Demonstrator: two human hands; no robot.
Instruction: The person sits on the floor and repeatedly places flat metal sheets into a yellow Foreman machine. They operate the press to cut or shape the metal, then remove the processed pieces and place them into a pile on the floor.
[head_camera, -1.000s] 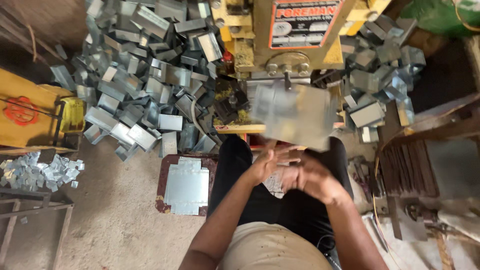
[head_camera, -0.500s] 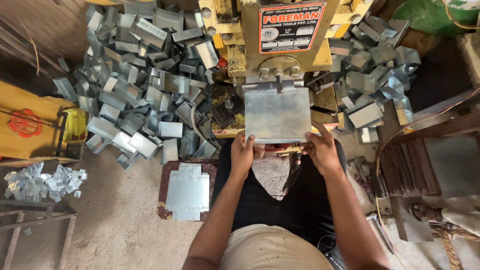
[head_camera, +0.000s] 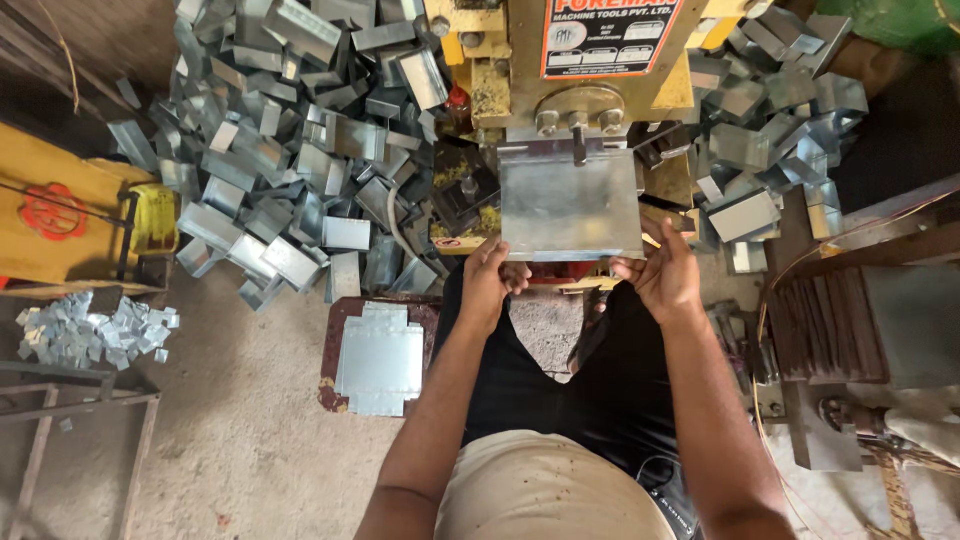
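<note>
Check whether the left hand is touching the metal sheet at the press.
Touching. The head view shows the left hand gripping the near left corner of the metal sheet, fingers curled over its edge, with no gap between them.

one press machine (head_camera: 590, 60), two hands (head_camera: 490, 280), one held metal sheet (head_camera: 570, 205)

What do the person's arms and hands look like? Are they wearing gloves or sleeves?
No gloves and no sleeves show. The left hand and right hand are bare, and both forearms are bare too. I see no watch, ring or band on them.
</note>
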